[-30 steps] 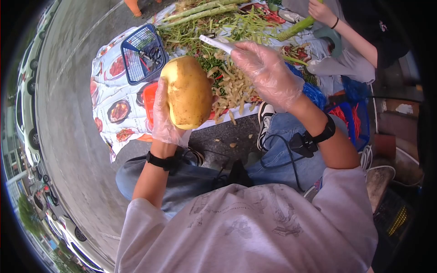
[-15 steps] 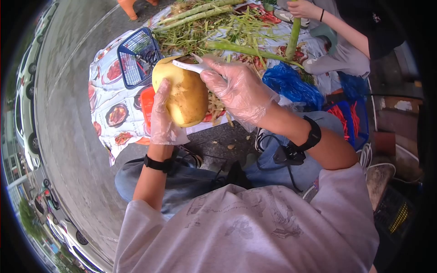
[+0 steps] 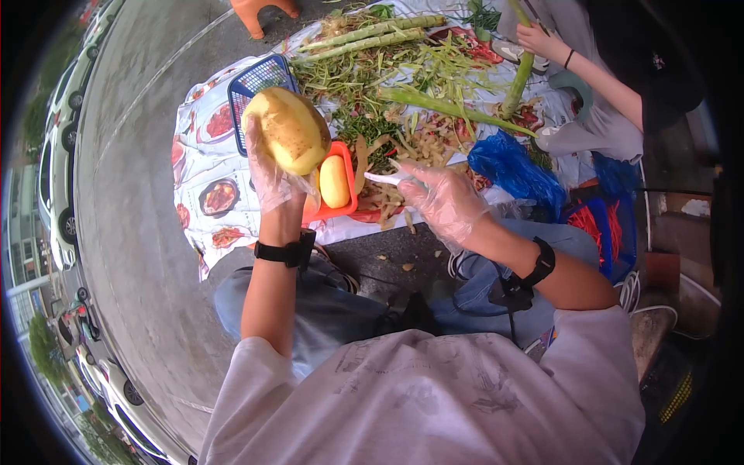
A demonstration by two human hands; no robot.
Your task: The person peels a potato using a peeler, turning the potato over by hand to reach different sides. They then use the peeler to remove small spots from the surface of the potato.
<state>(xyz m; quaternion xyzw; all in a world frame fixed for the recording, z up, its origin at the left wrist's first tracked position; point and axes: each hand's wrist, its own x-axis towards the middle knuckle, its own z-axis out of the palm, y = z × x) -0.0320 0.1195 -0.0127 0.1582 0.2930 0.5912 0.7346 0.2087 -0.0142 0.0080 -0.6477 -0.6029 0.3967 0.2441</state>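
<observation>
My left hand [image 3: 273,170], in a clear plastic glove, is closed around a large, partly peeled potato [image 3: 288,133], holding it up. Patches of brown skin still show on its pale yellow flesh. In my right hand [image 3: 449,200], gloved the same way, a white peeler [image 3: 384,179] points left, apart from the potato. A strip of peel [image 3: 360,161] is near the peeler's tip. Below the held potato, an orange-red basket [image 3: 353,203] contains a smooth yellow peeled potato [image 3: 335,183].
Peelings [image 3: 434,139] and leafy scraps [image 3: 411,74] cover much of the sheet [image 3: 221,167]. A blue basket [image 3: 267,74] stands behind the potato. To the right lie a blue plastic bag [image 3: 515,170] and a blue crate [image 3: 628,252] with red items. Opposite, another person's hand [image 3: 542,43] grips a thick green stalk [image 3: 523,81].
My right hand has drawn the peeler off the potato, down and to the right. The held potato has been turned and tilted, and the orange-red basket shows more fully.
</observation>
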